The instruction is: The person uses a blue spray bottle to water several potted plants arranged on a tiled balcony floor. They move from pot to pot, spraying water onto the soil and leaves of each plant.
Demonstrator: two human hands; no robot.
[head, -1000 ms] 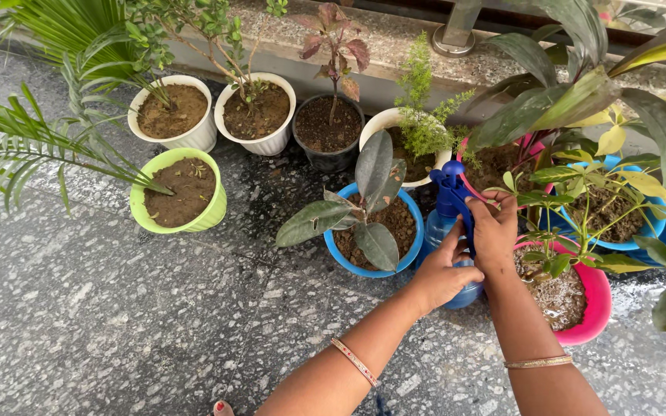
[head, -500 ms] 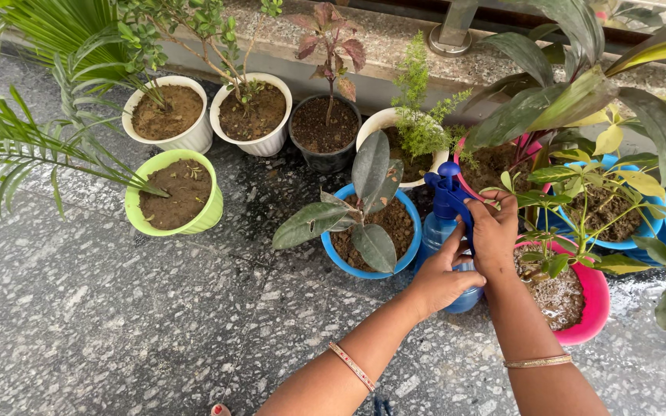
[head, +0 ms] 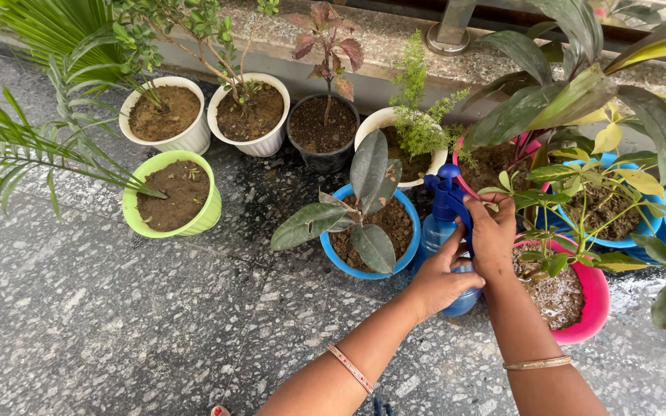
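Observation:
A blue spray bottle [head: 444, 219] stands on the grey stone floor between a blue pot [head: 406, 254] with a broad-leaved plant and a pink pot [head: 591, 308]. My left hand [head: 439, 279] wraps around the bottle's clear blue body. My right hand [head: 492, 233] grips the dark blue pump head at the top. Each wrist wears a thin bangle.
A green pot [head: 208, 216], two white pots [head: 190, 139] [head: 267, 142], a black pot [head: 325, 160] and another white pot [head: 375, 122] with a feathery plant stand along a stone ledge [head: 395, 38]. Palm fronds [head: 32, 146] hang at the left. More blue pots [head: 649, 227] sit at the right.
Both hands stay on the spray bottle. The view has shifted slightly, so the pots sit a little further left in the picture.

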